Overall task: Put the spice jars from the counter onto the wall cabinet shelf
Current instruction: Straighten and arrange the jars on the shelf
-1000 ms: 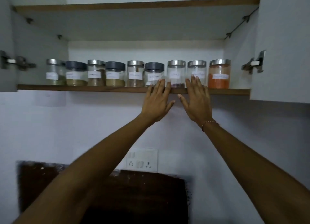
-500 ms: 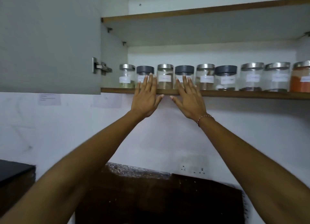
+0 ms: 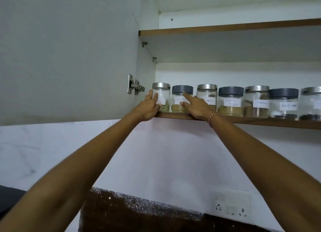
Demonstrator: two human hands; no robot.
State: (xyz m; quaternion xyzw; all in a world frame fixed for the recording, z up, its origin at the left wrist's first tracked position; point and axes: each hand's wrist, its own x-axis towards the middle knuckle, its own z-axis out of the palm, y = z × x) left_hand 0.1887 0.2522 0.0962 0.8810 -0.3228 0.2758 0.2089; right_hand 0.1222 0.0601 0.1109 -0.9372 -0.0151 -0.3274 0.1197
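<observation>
- Overhead, I see seven spice jars standing in a row on the wall cabinet shelf [image 3: 260, 121], touching or just beside one another.
- My left hand [image 3: 149, 106] is relaxed, fingers straight against the leftmost steel-lid jar [image 3: 161, 97].
- My right hand [image 3: 196, 105] is also unclenched, index finger extended onto the neighbouring dark-lid jar [image 3: 182, 98].
- The cabinet door [image 3: 69, 54] hangs open at left.

Seven spice jars [image 3: 229, 101] on one shelf [image 3: 260, 121] – four with steel lids, three with dark lids – two hands, one wall socket [image 3: 231, 207]
</observation>
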